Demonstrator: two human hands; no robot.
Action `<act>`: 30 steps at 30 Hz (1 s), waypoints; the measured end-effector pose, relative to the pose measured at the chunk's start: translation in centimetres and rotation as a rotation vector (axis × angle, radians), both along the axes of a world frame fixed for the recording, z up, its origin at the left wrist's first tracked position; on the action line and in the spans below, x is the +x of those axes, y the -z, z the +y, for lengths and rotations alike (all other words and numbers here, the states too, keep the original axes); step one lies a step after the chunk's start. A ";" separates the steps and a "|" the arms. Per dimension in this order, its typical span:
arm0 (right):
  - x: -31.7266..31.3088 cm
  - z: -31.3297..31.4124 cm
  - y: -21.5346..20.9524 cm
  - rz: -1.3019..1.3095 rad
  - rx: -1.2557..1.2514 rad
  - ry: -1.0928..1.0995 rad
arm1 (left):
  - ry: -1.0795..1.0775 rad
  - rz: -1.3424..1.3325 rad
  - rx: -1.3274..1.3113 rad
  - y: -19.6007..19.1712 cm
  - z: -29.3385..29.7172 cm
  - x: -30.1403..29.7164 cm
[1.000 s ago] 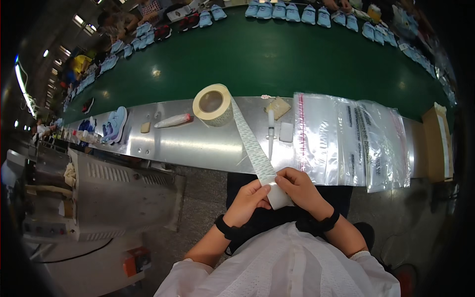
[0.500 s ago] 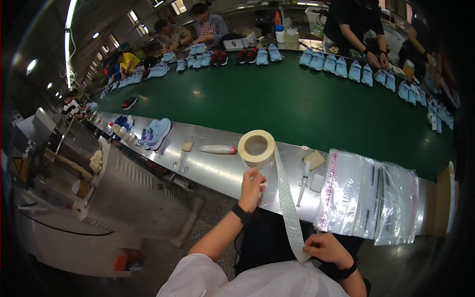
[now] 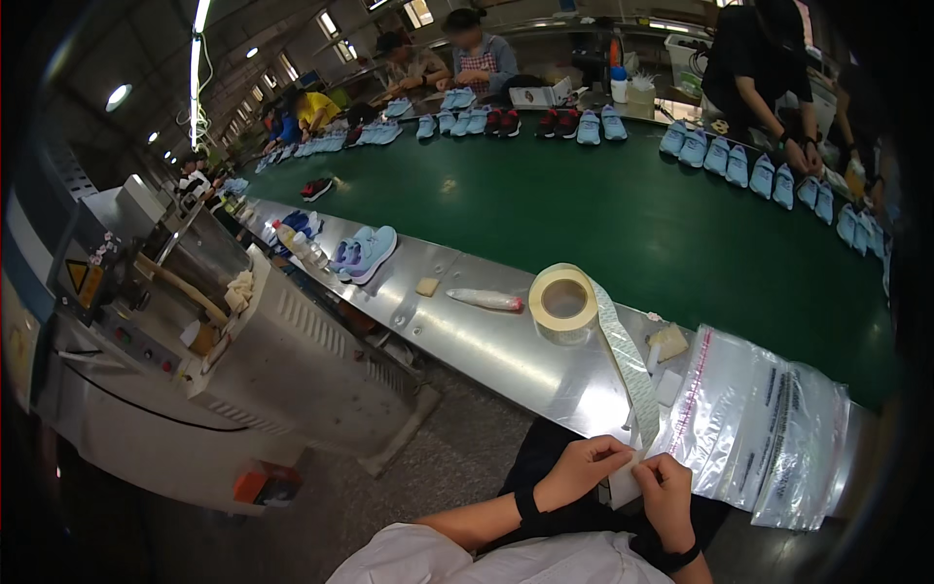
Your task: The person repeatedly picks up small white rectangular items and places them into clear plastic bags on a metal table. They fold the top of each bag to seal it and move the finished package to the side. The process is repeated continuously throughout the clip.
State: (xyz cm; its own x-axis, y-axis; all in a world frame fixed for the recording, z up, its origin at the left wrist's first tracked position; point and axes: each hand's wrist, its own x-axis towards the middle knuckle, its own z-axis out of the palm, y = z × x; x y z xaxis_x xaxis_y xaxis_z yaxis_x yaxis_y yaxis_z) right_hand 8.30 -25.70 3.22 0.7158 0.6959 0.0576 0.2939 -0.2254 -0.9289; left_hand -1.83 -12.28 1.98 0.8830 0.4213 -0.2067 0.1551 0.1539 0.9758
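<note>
A large cream roll of paper label tape stands on the metal ledge, and its printed strip runs down toward my lap. My left hand pinches at the strip near its lower end, fingertips together. Close beside it, my right hand also closes its thumb and fingers on the strip's end. A white piece of the strip hangs between and below my hands. Right of the strip lie clear plastic bags in an overlapping row.
Left along the metal ledge lie a red-tipped tube, a tan block and light-blue sneakers. Behind runs a green conveyor belt, with shoes along its far edge and people working there. A metal machine stands left.
My left hand has moved from beside the roll down to the strip's lower end, meeting my right hand. The view has shifted, so the ledge sits farther right.
</note>
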 end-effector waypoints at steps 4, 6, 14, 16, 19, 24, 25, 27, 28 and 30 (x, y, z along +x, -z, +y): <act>0.6 -2.8 -0.1 -0.068 -0.148 -0.049 | -0.098 -0.093 0.314 -1.3 0.8 1.2; 1.8 -4.0 0.7 -0.035 -0.209 -0.013 | -0.046 -0.251 0.628 -2.9 0.9 2.2; 7.6 -3.2 4.4 -0.756 -0.440 0.389 | 0.592 -0.192 1.082 3.8 -3.0 6.8; 7.1 -2.9 5.6 -0.623 -0.512 0.405 | 0.591 -0.188 1.115 4.4 -2.8 6.6; 7.6 -4.0 7.3 -0.592 -0.313 0.464 | 0.601 -0.146 1.006 4.0 -2.4 6.2; 8.9 -5.9 7.3 -0.278 -0.008 0.358 | 0.651 -0.088 0.108 -1.1 -1.3 10.4; 8.3 -5.0 6.2 -0.345 0.002 0.324 | 0.619 -0.187 -0.263 0.0 -2.0 11.8; 9.7 -6.6 8.2 -0.151 -0.022 0.328 | 0.619 -0.264 -0.926 3.4 -3.4 15.9; 9.6 -6.6 8.2 -0.028 0.163 0.421 | 0.647 -0.215 -1.213 5.6 -3.9 18.1; 9.2 -6.7 4.7 0.163 0.161 0.416 | 0.690 -0.203 -1.350 8.9 -3.2 19.1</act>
State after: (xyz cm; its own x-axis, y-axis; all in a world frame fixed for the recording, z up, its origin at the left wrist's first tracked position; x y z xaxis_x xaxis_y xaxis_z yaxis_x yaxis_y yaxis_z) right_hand 17.51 -32.36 -1.52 0.9404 0.3400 0.0053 0.0571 -0.1427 -0.9881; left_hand 17.27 -15.45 -6.94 0.8815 -0.4686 0.0578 0.4520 0.8730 0.1835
